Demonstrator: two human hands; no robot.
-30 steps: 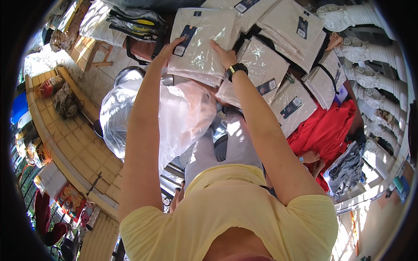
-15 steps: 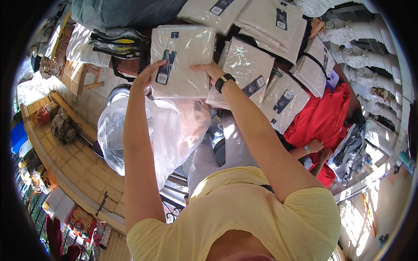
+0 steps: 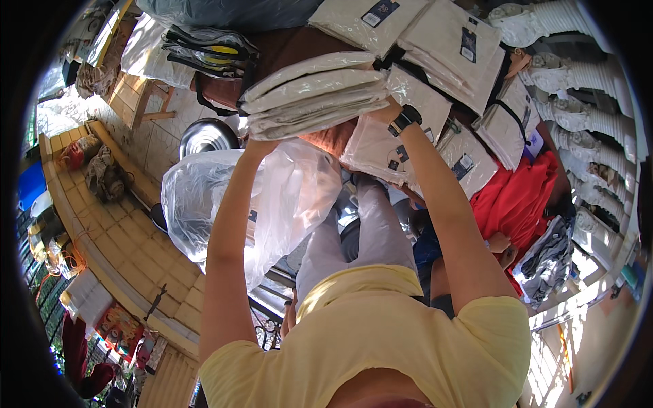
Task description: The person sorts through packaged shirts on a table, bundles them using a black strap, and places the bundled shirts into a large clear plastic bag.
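Observation:
A stack of white folded garments in clear plastic sleeves [image 3: 313,95] is lifted off the table and tilted, its layered edges facing me. My left hand [image 3: 262,147] is closed on its lower left corner, fingers mostly hidden beneath. My right hand [image 3: 385,114], below a black wristwatch, grips the right end. Under my left forearm bulges a large clear plastic bag [image 3: 204,194]. Just right of the stack lie more sleeved white garments [image 3: 374,143] with dark tags.
Further piles of sleeved garments [image 3: 449,41] cover the table's right side. Red cloth [image 3: 510,197] lies beyond them, with another person's hands [image 3: 502,245] on it. Black-edged pouches [image 3: 204,58] and a dark grey bag [image 3: 231,13] are at back left. A tiled ledge [image 3: 122,238] curves along the left.
Lying flat with its tagged face up before, the stack is now raised and tipped so its edges show. Both hands have shifted right with it, and brown table surface shows behind.

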